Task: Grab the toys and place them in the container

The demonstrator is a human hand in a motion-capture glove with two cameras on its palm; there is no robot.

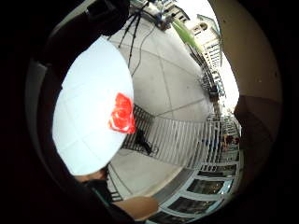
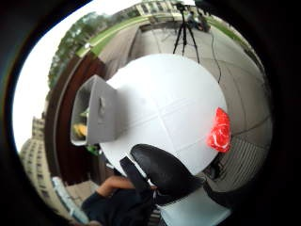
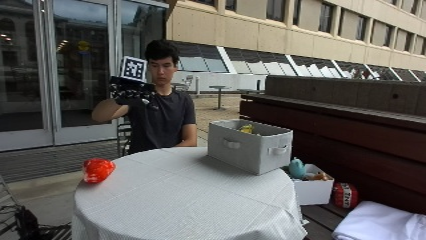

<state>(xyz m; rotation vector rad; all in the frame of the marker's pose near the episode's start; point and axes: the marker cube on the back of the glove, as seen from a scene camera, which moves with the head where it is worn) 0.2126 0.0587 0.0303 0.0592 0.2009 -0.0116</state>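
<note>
**Gloved hand raised above a round patio table, one red toy left out**

Outdoors on a paved patio, a round table (image 3: 180, 200) under a pale cloth fills the foreground. Nearest, at the table's left edge, lies a crumpled red toy (image 3: 98, 169), alone and well apart from everything else. Farther back, at the right edge, stands a grey fabric container (image 3: 249, 145) with handle slots; something yellow shows over its rim, probably a toy already inside. Beyond the far edge sits a person, the gloved right hand (image 3: 130, 93) lifted to shoulder height, holding nothing. Whether its fingers are spread or curled cannot be told. Judging by this, the red toy comes next.

Only the thumb-side palm view looks down into the container (image 2: 96, 113), showing yellow and green items. The little-finger view shows the toy (image 1: 122, 113) without the container.
</note>
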